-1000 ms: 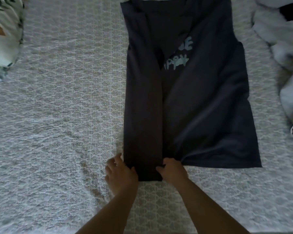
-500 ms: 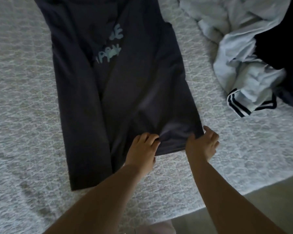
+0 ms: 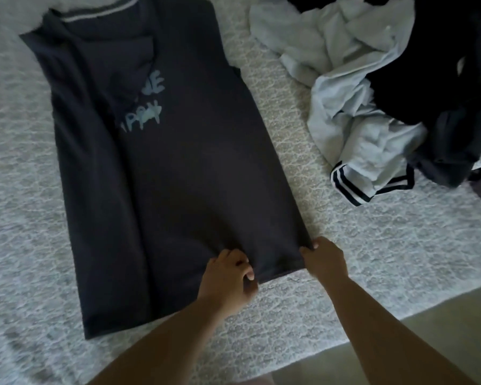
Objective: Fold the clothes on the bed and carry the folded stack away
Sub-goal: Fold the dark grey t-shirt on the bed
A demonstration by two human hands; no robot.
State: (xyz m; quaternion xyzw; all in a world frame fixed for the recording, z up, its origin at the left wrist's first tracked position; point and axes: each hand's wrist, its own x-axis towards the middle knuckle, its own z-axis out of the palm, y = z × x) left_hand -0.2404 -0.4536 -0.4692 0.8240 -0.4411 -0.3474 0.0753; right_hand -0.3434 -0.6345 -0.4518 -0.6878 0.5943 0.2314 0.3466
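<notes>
On bed [image 3: 372, 259] — both hands, L [image 3: 228, 276] & R [image 3: 326, 259], apparently pinch dark shirt [image 3: 184, 168] hem.

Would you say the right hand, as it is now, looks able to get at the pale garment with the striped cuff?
Probably yes. The right hand pinches the dark shirt at its hem corner, and only bare bedspread lies between it and the pale garment. It would have to release the shirt first.

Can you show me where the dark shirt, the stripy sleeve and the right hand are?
dark shirt [image 3: 195, 162]: head view, middle of its front.
stripy sleeve [image 3: 347, 182]: head view, its striped cuff.
right hand [image 3: 326, 258]: head view, back of the hand.
</notes>
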